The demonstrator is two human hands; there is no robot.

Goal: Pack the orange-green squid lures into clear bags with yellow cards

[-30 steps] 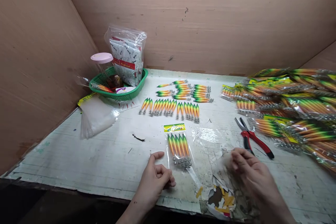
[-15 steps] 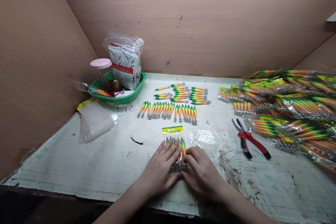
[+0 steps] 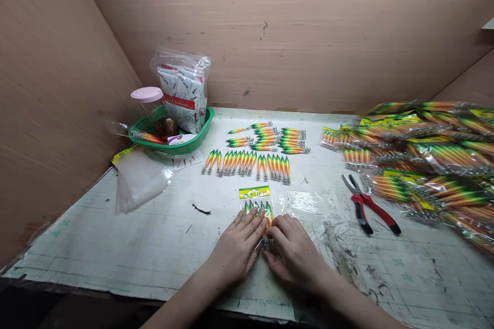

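Observation:
A clear packet of fishing lures (image 3: 263,207) with a yellow header card lies flat on the table in front of me. My left hand (image 3: 241,241) rests across its left half, fingers stretched out over the lures. At the packet's lower right edge, my right hand (image 3: 295,247) has its fingers curled in a pinch on the plastic. The bottom of the packet is partly hidden by both hands. Beyond it, loose green and orange lures (image 3: 273,166) are lined up in a row, with stacked lures (image 3: 291,141) farther back.
Red-handled pliers (image 3: 366,208) lie to the right, beside a heap of packed lures (image 3: 443,157). At the left are a green basket (image 3: 206,126) holding a bag of sachets (image 3: 181,97), and a fan of empty bags (image 3: 141,180). A clear plastic piece (image 3: 304,200) lies near my right hand.
My left hand has slid slightly down the packet, baring more of the lure tops. The right hand's fingers have shifted a little to the left along the packet's lower edge.

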